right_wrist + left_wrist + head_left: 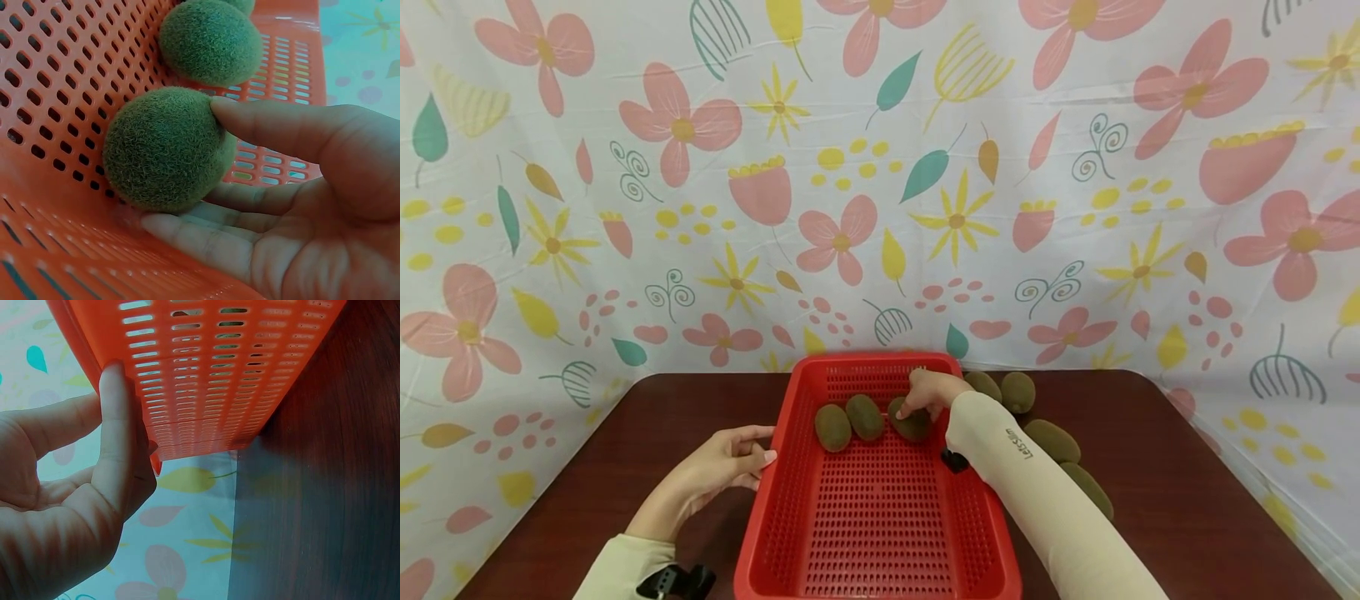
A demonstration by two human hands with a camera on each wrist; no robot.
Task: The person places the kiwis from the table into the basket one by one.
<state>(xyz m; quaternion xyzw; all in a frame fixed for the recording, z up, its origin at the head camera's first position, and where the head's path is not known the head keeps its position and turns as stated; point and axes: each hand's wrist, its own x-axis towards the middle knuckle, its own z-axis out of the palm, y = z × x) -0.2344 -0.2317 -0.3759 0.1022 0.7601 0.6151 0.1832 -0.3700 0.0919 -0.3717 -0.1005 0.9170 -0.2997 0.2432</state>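
In the head view my right hand (931, 393) reaches into the red perforated plastic basket (880, 587) at its far right corner. It holds a brown fuzzy kiwi (165, 150) between thumb and fingers, low by the basket's wall and floor. Two more kiwis, one on the left (832, 427) and one in the middle (865, 417), lie beside it along the far end. My left hand (730, 458) is at the basket's left side. In the left wrist view its thumb (117, 406) touches the outer wall just beneath the rim.
Several kiwis (1052, 440) lie on the dark wooden table (1180, 467) right of the basket, partly hidden by my right sleeve (1037, 492). A white floral cloth (880, 167) hangs behind the table's far edge.
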